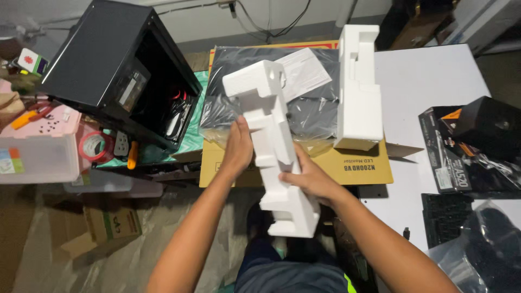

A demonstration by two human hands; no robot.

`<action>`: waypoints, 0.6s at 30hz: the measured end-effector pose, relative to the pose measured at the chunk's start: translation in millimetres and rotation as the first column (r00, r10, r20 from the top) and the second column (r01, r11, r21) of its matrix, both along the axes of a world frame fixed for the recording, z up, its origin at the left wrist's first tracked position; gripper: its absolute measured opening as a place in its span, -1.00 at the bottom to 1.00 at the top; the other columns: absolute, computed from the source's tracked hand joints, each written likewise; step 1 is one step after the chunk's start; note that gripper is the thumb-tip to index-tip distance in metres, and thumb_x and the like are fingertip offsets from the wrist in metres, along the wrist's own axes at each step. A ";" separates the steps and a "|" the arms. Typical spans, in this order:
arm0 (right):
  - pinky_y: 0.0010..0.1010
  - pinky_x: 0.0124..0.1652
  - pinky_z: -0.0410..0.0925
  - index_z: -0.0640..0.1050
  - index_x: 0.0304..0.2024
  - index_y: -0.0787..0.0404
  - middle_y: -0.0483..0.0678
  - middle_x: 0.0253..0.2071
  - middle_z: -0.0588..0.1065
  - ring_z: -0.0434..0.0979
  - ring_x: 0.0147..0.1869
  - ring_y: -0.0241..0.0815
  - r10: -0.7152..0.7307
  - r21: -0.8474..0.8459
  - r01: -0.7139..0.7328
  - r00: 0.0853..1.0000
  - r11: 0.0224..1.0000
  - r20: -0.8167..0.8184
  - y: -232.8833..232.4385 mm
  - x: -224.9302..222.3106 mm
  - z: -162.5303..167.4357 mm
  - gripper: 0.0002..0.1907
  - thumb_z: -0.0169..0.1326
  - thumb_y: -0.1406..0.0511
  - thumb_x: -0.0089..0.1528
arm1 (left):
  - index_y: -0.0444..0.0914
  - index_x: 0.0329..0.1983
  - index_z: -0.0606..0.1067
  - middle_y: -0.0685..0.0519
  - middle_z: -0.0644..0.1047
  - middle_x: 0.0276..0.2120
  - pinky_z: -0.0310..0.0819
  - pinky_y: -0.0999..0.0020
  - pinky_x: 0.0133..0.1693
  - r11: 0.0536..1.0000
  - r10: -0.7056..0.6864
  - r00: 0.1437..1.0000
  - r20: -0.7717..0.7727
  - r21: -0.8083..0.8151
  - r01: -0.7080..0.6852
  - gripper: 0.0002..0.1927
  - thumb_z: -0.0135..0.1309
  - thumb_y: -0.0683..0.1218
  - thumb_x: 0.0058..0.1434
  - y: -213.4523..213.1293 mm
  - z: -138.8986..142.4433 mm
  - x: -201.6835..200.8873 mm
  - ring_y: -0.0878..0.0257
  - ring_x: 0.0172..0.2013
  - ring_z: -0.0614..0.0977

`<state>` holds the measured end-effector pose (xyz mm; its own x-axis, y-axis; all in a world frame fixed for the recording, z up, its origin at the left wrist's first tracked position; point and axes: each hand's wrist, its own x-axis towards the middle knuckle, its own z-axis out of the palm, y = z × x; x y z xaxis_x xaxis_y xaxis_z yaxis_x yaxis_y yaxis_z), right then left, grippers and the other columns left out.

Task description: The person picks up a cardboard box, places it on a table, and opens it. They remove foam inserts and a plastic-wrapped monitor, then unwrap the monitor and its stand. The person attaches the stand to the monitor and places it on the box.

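Both my hands grip a long white foam packing block (271, 141), held at a slant above an open cardboard box (347, 165). My left hand (237, 145) clasps its left side near the middle. My right hand (308, 176) holds its right edge lower down. Inside the box lies a dark flat panel in a clear plastic bag (315, 114) with a white paper sheet (304, 70) on top. A second white foam block (358, 87) still sits on the right end of the bagged panel.
An open black computer case (119, 70) stands at the left, with a red tape roll (93, 145) and a pink plastic bin (38, 146) beside it. A white table (429, 81) at the right carries black boxes (461, 146) and a bagged keyboard (450, 217). A small cardboard box (103, 230) lies on the floor.
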<state>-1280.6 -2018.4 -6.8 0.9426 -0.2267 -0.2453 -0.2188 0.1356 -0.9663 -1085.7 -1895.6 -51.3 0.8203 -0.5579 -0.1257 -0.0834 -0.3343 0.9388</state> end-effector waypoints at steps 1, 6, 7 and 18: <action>-0.22 0.22 0.31 0.03 0.52 0.07 0.10 0.30 0.36 0.39 0.32 -0.03 0.011 -0.018 -0.011 0.999 1.000 -0.031 -9.5 -7.7 5.7 0.09 0.26 0.12 0.03 | -0.38 0.27 0.36 -0.30 0.44 0.21 0.31 0.07 0.26 0.999 -0.051 0.966 0.253 0.017 0.049 -0.30 -0.51 0.26 0.53 -3.6 12.1 9.1 -0.19 0.17 0.47; -0.24 0.24 0.30 0.07 0.52 0.01 0.00 0.40 0.32 0.35 0.41 -0.13 0.007 -0.061 -0.028 0.951 0.998 -0.310 -50.9 -94.9 14.7 0.00 0.18 0.01 0.11 | -0.25 0.36 0.36 -0.23 0.25 0.39 0.03 -0.07 0.38 0.877 -0.474 0.502 0.723 0.438 0.198 -0.32 -0.20 0.28 0.38 5.8 26.1 32.0 -0.13 0.40 0.24; -0.24 0.25 0.32 0.05 0.53 -0.04 -0.03 0.41 0.31 0.34 0.43 -0.15 -0.011 -0.100 -0.035 0.904 0.994 -0.427 -56.7 -116.5 10.9 0.01 0.16 -0.01 0.10 | -0.23 0.39 0.33 -0.23 0.20 0.42 -0.03 -0.12 0.38 0.850 -0.521 0.449 0.726 0.486 0.202 -0.30 -0.16 0.29 0.37 6.9 20.6 32.7 -0.12 0.43 0.18; -0.27 0.43 0.15 0.05 0.53 -0.03 -0.06 0.51 0.29 0.21 0.59 -0.13 0.142 0.138 -0.055 0.616 0.989 -0.775 15.5 -294.6 -80.8 0.09 0.12 -0.22 0.08 | -0.24 0.41 0.32 -0.29 0.09 0.47 -0.12 -0.28 0.39 0.753 -0.656 0.257 0.710 0.588 0.297 -0.23 -0.06 0.34 0.30 -6.5 -21.6 70.3 -0.18 0.48 0.07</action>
